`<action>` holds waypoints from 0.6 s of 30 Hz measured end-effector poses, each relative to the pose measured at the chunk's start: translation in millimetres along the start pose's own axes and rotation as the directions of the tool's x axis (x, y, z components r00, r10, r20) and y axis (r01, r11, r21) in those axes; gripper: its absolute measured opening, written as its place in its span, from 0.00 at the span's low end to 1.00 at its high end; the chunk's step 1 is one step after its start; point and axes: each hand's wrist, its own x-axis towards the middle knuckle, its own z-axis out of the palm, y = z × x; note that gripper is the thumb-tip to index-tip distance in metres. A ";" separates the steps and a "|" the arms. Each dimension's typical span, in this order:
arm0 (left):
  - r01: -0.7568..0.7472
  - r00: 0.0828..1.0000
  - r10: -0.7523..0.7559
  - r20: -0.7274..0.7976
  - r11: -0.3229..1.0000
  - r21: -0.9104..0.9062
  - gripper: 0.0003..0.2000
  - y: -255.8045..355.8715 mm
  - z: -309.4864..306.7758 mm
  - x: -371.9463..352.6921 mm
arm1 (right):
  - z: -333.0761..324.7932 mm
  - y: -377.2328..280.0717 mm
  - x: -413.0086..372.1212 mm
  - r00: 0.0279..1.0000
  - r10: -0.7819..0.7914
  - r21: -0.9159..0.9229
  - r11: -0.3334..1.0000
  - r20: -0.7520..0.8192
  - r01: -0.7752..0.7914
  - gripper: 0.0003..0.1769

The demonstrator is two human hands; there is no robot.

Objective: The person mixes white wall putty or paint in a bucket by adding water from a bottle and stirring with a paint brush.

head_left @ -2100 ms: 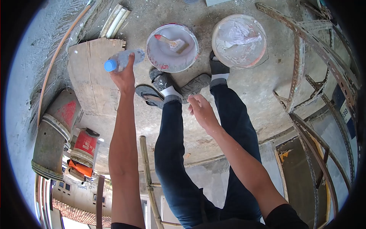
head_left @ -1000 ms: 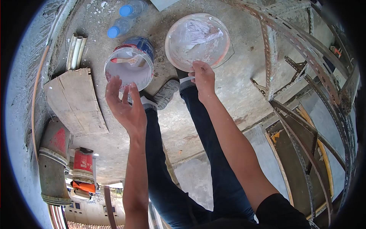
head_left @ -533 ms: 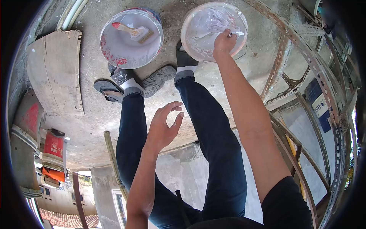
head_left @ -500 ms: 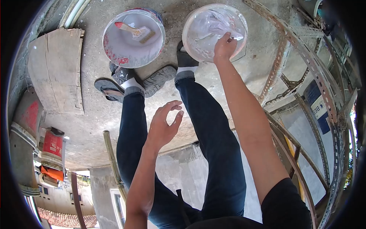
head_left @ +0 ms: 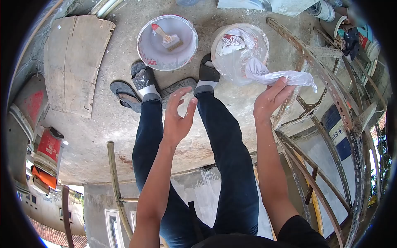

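My right hand (head_left: 273,96) grips the end of a whitish plastic bag (head_left: 269,75), which stretches out over the rim of the right bucket (head_left: 266,45). Inside that bucket, part of the bag lies around a white, crumbly material (head_left: 232,43). My left hand (head_left: 179,118) hangs in the air above my legs, fingers curved and apart, holding nothing. A second bucket (head_left: 141,53) on the left has a pale inside, where a wide brush (head_left: 167,38) with a red-tipped handle lies.
Sandals (head_left: 124,96) lie by my feet. A worn wooden board (head_left: 74,62) is on the ground at the left. Perforated metal angle bars (head_left: 337,80) stand at the right. A bamboo pole (head_left: 112,169) rises at lower left, near a red container (head_left: 49,145).
My right hand has pulled the bag up and out over the bucket's near right side, showing the white material within. The view has shifted, and my left hand stays empty.
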 end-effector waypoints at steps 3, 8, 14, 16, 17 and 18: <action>-0.111 0.980 0.095 -0.178 0.990 -0.085 0.19 16.4 -16.7 9.2 | 21.5 -19.0 -39.4 0.984 0.157 0.054 0.985 0.088 -0.162 0.24; 0.012 0.997 0.001 0.081 0.988 -0.154 0.24 5.6 -25.4 6.2 | 49.9 0.5 -107.2 0.754 0.465 0.129 0.807 0.463 -0.577 0.18; 0.343 0.931 -0.282 0.233 0.893 -0.290 0.22 -23.5 -22.6 -3.1 | 85.1 4.1 -116.9 0.537 0.604 0.079 0.618 0.589 -0.782 0.22; 0.343 0.932 -0.289 0.219 0.897 -0.279 0.23 -24.9 -22.3 -5.4 | 82.7 15.9 -115.7 0.460 0.559 0.031 0.612 0.690 -0.790 0.23; 0.342 0.933 -0.290 0.214 0.899 -0.273 0.24 -25.8 -21.6 -6.3 | 80.9 20.6 -114.7 0.419 0.534 0.008 0.612 0.734 -0.791 0.23; 0.338 0.935 -0.291 0.202 0.903 -0.267 0.24 -29.1 -20.2 -7.9 | 81.4 18.7 -116.0 0.476 0.478 -0.058 0.748 0.738 -0.661 0.24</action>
